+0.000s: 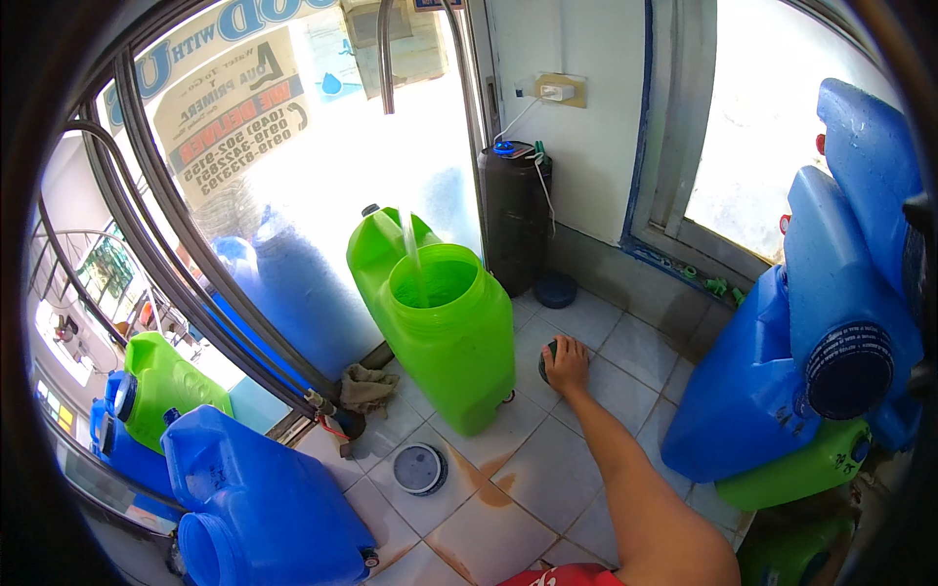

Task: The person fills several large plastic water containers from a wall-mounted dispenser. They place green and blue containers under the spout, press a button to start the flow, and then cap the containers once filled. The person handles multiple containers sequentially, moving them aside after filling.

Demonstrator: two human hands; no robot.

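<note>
My right hand (570, 365) reaches down to the tiled floor. Its fingers wrap over a small dark object (545, 362), mostly hidden beneath them, perhaps a lid or a scrubber. Left of that hand stands an uncapped green plastic water jug (462, 359), upright below a metal spout (387, 66). A stream of water (410, 236) falls into its wide mouth. On the tiles in front of the jug lies a round screw lid (419, 469). My left hand is out of view.
An uncapped blue jug (271, 491) is at lower left. Capped blue jugs (733, 395) are stacked at right above a green one (791, 469). A black cylinder (515, 220), a dark lid (555, 290) and a rag (368, 388) lie near the glass and wall.
</note>
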